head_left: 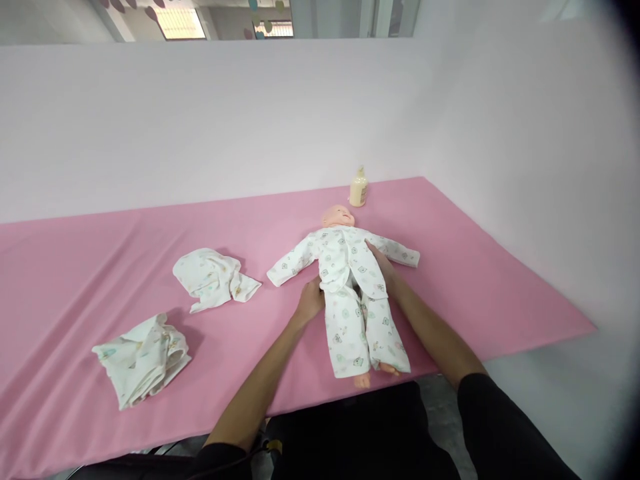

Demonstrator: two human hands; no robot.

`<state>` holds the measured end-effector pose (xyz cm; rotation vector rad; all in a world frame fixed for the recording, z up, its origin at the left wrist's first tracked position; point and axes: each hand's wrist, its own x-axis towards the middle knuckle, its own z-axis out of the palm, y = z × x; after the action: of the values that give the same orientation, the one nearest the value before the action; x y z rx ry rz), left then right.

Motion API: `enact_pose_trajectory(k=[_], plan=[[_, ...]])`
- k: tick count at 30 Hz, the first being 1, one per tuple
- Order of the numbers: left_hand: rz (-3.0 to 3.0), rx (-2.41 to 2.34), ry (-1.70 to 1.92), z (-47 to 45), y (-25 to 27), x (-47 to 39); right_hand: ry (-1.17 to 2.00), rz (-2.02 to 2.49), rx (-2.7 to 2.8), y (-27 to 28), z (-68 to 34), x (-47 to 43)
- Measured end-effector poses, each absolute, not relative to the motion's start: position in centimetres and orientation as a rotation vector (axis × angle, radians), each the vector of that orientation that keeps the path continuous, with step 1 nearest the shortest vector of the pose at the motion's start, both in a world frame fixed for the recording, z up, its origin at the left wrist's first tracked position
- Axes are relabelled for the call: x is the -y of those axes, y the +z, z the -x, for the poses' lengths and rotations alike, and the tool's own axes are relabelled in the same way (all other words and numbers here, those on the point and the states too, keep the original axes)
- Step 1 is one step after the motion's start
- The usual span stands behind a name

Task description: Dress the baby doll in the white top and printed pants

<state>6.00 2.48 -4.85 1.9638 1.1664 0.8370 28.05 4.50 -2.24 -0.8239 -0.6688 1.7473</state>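
Observation:
A baby doll (338, 216) lies on its back on the pink cover, head toward the wall and bare feet toward me. It wears a white printed jacket (333, 257) with the sleeves spread out, and matching long pants (345, 333). The jacket's lower front parts over the waist. My left hand (310, 300) grips the doll's side at the waist, its fingertips hidden by the clothing. On the other side, my right hand (384, 268) holds the doll's flank below the armpit, with the fingers partly tucked against the jacket.
A pump bottle (359, 189) stands beyond the doll's head, near the wall. To the left lie two crumpled white printed cloths, one farther back (210, 277) and one nearer (145, 357). The pink-covered table (260, 233) meets white walls behind and at right.

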Motion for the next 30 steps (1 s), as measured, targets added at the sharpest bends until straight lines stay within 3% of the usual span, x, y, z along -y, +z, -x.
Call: enact_pose_trajectory(k=[8, 20, 30], plan=[[-2.042, -1.144, 0.496, -3.7, -3.3, -2.9, 1.76, 0.839, 0.635, -1.2, -27.6, -3.5], [-1.482, -1.265, 1.147, -8.0, -4.9, -1.6, 1.685, 0.831, 0.597, -1.2, -27.0, -3.4], [-1.465, -1.309, 1.135, -8.3, -6.2, -2.6, 1.68, 0.836, 0.67, -2.8, -27.6, -4.4]])
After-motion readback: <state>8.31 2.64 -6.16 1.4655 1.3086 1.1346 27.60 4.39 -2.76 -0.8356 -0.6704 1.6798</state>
